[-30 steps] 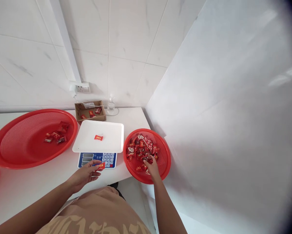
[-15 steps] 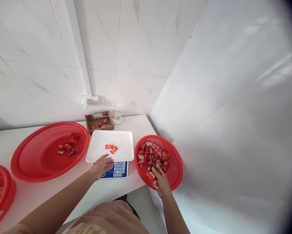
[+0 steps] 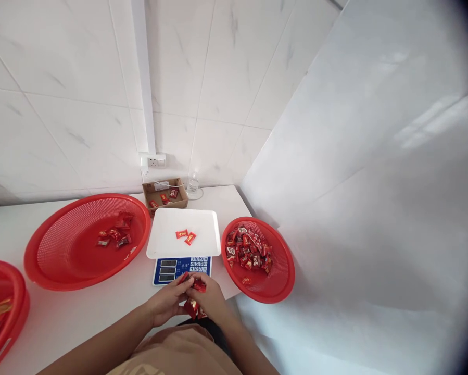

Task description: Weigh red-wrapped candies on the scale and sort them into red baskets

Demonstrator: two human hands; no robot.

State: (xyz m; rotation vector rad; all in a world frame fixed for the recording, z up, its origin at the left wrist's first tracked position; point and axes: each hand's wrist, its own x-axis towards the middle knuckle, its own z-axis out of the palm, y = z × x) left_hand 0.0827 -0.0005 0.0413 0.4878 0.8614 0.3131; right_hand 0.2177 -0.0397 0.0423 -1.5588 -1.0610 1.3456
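My left hand (image 3: 168, 303) and my right hand (image 3: 212, 300) meet in front of the scale, near my body. Both are closed round several red wrapped candies (image 3: 192, 308), and the fingers partly hide them. Just beyond my hands is the digital scale (image 3: 168, 271), whose keypad is partly covered by my right hand. On the scale's white tray (image 3: 161, 239) lie two small red candies (image 3: 190, 238). To the right of my right hand stands a red basket (image 3: 282, 281) with a heap of red candies (image 3: 251, 249) in it.
A large red basket (image 3: 62, 255) with several candies stands left of the scale. Part of another red basket (image 3: 17, 325) shows at the left edge. Behind the tray are a cardboard box (image 3: 175, 204) with candies and a clear bottle (image 3: 193, 183), near a wall socket (image 3: 156, 160).
My right hand has left the right basket with candies and come over to my left hand. The left hand has drawn back from the tray's edge and closed on the candies too.
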